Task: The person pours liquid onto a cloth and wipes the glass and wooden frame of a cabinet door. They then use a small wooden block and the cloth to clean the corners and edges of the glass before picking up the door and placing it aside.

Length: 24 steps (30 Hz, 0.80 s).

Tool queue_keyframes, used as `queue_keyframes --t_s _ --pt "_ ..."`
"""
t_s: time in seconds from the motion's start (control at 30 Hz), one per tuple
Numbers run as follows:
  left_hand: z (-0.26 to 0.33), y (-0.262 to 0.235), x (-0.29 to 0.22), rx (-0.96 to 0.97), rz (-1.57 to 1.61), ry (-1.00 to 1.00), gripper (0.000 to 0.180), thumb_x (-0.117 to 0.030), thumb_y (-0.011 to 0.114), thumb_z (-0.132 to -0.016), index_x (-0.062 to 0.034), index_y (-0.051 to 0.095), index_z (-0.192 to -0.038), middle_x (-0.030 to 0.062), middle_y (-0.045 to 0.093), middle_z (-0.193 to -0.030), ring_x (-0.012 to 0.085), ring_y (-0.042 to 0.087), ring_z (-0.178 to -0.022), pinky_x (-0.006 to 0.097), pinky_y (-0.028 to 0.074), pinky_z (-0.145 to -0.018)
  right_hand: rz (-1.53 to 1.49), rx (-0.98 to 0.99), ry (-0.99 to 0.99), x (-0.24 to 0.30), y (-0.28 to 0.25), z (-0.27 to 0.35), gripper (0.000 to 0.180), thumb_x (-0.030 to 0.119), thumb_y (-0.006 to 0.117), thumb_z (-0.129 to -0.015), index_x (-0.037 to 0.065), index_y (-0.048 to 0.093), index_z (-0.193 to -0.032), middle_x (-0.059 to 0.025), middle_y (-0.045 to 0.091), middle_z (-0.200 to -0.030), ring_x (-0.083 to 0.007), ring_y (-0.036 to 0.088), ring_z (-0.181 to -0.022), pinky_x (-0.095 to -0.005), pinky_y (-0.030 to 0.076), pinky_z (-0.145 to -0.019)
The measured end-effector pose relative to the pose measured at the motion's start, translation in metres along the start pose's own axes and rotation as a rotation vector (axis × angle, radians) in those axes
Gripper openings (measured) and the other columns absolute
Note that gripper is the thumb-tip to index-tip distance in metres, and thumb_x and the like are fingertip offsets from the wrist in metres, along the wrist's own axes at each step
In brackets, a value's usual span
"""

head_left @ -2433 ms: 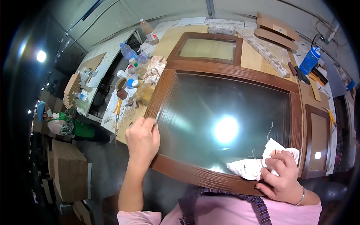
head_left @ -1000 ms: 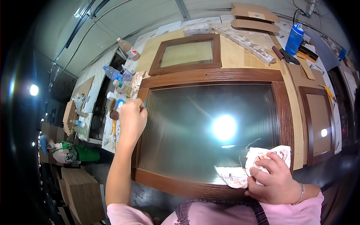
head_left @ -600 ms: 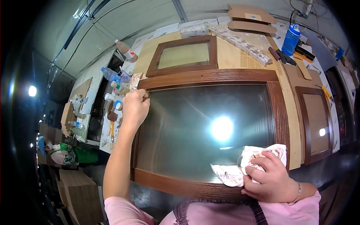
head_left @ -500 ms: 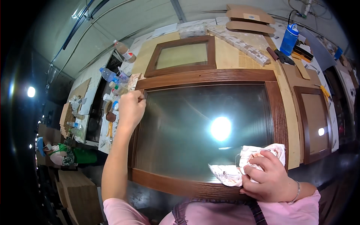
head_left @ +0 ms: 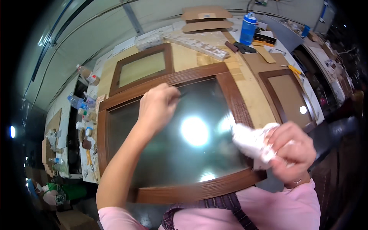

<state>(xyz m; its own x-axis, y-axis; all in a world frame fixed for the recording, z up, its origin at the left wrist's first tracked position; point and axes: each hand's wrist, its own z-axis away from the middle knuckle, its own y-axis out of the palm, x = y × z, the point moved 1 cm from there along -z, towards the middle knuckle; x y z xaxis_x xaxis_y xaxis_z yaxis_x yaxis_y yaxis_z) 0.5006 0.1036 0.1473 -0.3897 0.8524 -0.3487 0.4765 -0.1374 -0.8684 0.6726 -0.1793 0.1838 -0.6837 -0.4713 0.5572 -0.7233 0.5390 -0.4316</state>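
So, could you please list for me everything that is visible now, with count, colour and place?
large glazed frame: 1, brown, centre
small glazed frame: 1, brown, beyond it
narrow frame: 1, dark brown, right
board: 1, pale yellow, under the first two
cloth: 1, white, front right
tall bottle: 1, blue, far right
black item: 1, beside it, kind unclear
cardboard pieces: several, brown, far edge
mottled strip: 1, white and brown, far side
yellow-handled tools: 2, left and right
other bottles and pots: several, mixed, left
cardboard box: 1, brown, lower left
co-worker: 1, green clothing, left
sleeves: 2, pink, lower edge
left fingers: curled, over the pane, contents unclear
right fingers: blurred, closed on the cloth
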Motion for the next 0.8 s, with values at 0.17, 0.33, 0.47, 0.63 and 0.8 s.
queue_keyframes --t_s 0.17,0.33,0.47,0.63,0.8 --pt "-0.027 0.041 -0.025 -0.060 0.048 0.220 0.012 -0.004 0.071 -0.079 -0.0026 0.071 -0.091 0.0133 0.065 -0.084 0.0328 0.066 -0.078 0.041 0.052 -0.070 0.218 -0.204 0.202 -0.007 -0.030 0.039 0.019 -0.003 0.075 -0.067 0.001 0.057 -0.070 -0.0120 0.060 -0.076 -0.0217 0.060 -0.070 -0.0338 0.053 -0.070" --pt "-0.043 0.049 -0.018 -0.181 -0.075 0.251 0.009 -0.004 0.070 -0.080 -0.0027 0.070 -0.088 0.0135 0.065 -0.085 0.0354 0.065 -0.081 0.042 0.052 -0.071 0.332 -0.324 0.356 -0.011 -0.048 0.084 0.015 -0.005 0.071 -0.072 0.000 0.057 -0.069 -0.0103 0.061 -0.075 -0.0192 0.059 -0.069 -0.0282 0.045 -0.064" --pt "-0.044 0.055 -0.031 -0.146 -0.058 0.261 0.007 -0.004 0.068 -0.080 -0.0022 0.069 -0.086 0.0129 0.063 -0.084 0.0360 0.064 -0.079 0.043 0.051 -0.071 0.376 -0.351 0.473 -0.015 -0.057 0.110 0.013 -0.006 0.069 -0.074 -0.002 0.059 -0.069 -0.0098 0.061 -0.075 -0.0167 0.058 -0.068 -0.0267 0.043 -0.063" --pt "-0.054 0.053 -0.022 -0.146 -0.038 0.269 0.006 -0.004 0.069 -0.078 -0.0030 0.069 -0.084 0.0125 0.064 -0.084 0.0347 0.064 -0.081 0.043 0.051 -0.072 0.360 -0.344 0.523 -0.014 -0.059 0.119 0.013 -0.006 0.070 -0.074 -0.002 0.059 -0.069 -0.0099 0.062 -0.074 -0.0164 0.058 -0.067 -0.0266 0.043 -0.062" --pt "-0.045 0.045 -0.022 -0.155 -0.057 0.188 0.004 -0.003 0.067 -0.077 -0.0035 0.068 -0.081 0.0125 0.065 -0.083 0.0330 0.065 -0.083 0.043 0.053 -0.071 0.347 -0.310 0.504 -0.014 -0.055 0.121 0.013 -0.007 0.070 -0.074 -0.002 0.059 -0.068 -0.0095 0.061 -0.074 -0.0161 0.057 -0.066 -0.0265 0.042 -0.061"
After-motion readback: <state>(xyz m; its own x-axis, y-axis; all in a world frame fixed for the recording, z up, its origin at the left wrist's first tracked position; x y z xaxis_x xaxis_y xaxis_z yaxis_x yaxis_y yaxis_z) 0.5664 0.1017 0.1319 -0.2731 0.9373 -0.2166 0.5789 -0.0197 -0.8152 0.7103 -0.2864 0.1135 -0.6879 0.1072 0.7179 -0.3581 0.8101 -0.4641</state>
